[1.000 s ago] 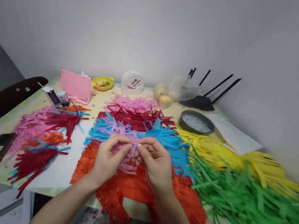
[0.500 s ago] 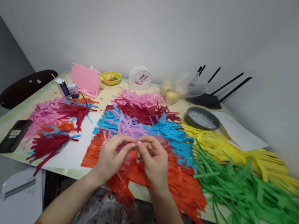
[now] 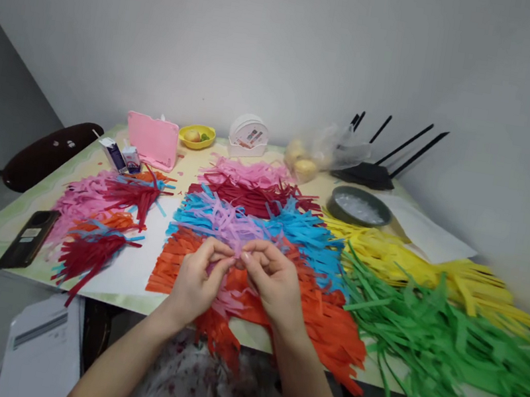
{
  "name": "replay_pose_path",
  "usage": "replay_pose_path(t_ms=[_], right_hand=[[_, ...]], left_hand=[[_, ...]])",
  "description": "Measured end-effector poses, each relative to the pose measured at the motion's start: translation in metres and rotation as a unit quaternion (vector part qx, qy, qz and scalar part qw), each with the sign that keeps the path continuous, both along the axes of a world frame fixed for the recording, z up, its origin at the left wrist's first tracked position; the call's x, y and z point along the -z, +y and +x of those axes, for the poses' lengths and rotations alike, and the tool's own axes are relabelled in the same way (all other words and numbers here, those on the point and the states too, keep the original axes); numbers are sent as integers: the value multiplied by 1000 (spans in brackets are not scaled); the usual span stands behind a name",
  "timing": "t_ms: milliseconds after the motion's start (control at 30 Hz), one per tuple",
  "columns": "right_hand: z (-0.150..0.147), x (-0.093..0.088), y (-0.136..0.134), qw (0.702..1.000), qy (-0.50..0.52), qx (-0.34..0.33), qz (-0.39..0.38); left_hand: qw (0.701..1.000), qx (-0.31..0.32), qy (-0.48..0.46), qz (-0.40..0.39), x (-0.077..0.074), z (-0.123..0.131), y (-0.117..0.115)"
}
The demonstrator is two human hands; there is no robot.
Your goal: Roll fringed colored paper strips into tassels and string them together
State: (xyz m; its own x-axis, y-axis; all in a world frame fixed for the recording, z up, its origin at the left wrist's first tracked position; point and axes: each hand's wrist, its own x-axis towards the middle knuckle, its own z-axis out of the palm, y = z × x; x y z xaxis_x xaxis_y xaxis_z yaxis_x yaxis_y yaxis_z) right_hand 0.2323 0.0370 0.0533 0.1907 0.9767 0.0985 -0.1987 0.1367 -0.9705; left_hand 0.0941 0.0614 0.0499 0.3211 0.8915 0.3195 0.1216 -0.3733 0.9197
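Note:
My left hand [image 3: 196, 281] and my right hand [image 3: 279, 291] meet fingertip to fingertip at the table's front, each in a pinch. Between them is the middle of a lilac fringed paper strip [image 3: 231, 219], its fringes fanning out above and below the fingers. Under the hands lies orange-red fringed paper [image 3: 321, 315], part of it hanging over the front edge. Blue fringe [image 3: 306, 238], dark red fringe [image 3: 245, 197] and pink fringe [image 3: 251, 173] lie in rows behind it. At left are two multicoloured tassels, the nearer one dark red [image 3: 89, 256].
Green fringe [image 3: 452, 349] and yellow fringe [image 3: 401, 260] spread over the right side. Further back stand a dark round bowl [image 3: 360, 207], a black router [image 3: 367, 174], a yellow dish [image 3: 197, 137] and a pink tablet case [image 3: 152, 140]. A phone [image 3: 27, 240] lies at the left edge.
My hands stay together in nearly the same place. More of the lilac strip now shows between the fingertips. The view has shifted slightly.

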Motion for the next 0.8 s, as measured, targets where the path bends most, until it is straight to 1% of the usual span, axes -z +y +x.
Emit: replay_pose_path(t_ms=[67, 167, 233, 333, 433, 533, 600, 667, 733, 800], right_hand=[[0, 3, 0, 1000, 10, 6, -2], [1, 7, 1, 999, 49, 17, -12], [2, 11, 1, 997, 75, 4, -18], [1, 16, 1, 994, 109, -16, -22], [-3, 20, 1, 992, 127, -15, -21], [-5, 22, 0, 995, 98, 13, -10], [-3, 20, 0, 998, 63, 17, -5], [2, 16, -1, 1000, 26, -13, -7], [7, 11, -1, 999, -6, -50, -16], [13, 5, -1, 997, -29, -69, -23]], left_hand=[[1000, -6, -10, -6, 1, 1, 1], [999, 23, -35, -26, 0, 3, 2], [998, 37, -44, -36, 0, 5, 3], [998, 26, -40, -39, 0, 6, 4], [1000, 2, -19, -24, 0, 8, 3], [1000, -10, -3, -10, 1, 10, 2], [999, -6, -21, -33, 2, 9, 1], [994, 17, -63, -86, 4, 8, 2], [983, 56, -104, -141, 6, 6, 4], [974, 83, -123, -170, 8, 5, 5]])
